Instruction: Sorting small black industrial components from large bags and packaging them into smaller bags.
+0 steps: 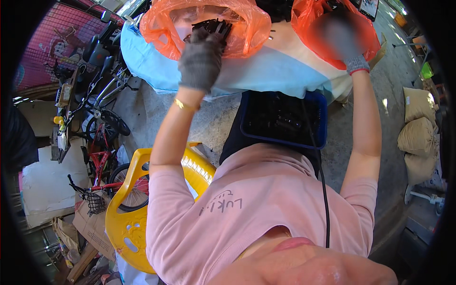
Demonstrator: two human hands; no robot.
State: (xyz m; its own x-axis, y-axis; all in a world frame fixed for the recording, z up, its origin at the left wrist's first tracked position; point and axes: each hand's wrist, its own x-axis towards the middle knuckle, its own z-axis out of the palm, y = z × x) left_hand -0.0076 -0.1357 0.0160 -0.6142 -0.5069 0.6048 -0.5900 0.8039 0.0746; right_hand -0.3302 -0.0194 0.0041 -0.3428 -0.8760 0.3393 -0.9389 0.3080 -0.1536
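Observation:
My left hand, in a dark grey work glove, is at the mouth of an orange plastic bag on the table. Its fingers are curled on a bunch of thin black pieces, whose exact kind I cannot make out. Over a second, redder plastic bag at the right is my right hand, in a grey glove. Motion or blur smears its fingers, so what they hold is hidden. On my lap rests a blue-rimmed tray with dark pieces inside.
A light blue cloth covers the table. A yellow plastic chair stands at my left, with bicycles and cardboard beyond. Stuffed sacks are stacked at the right. A black cable runs down over my shirt.

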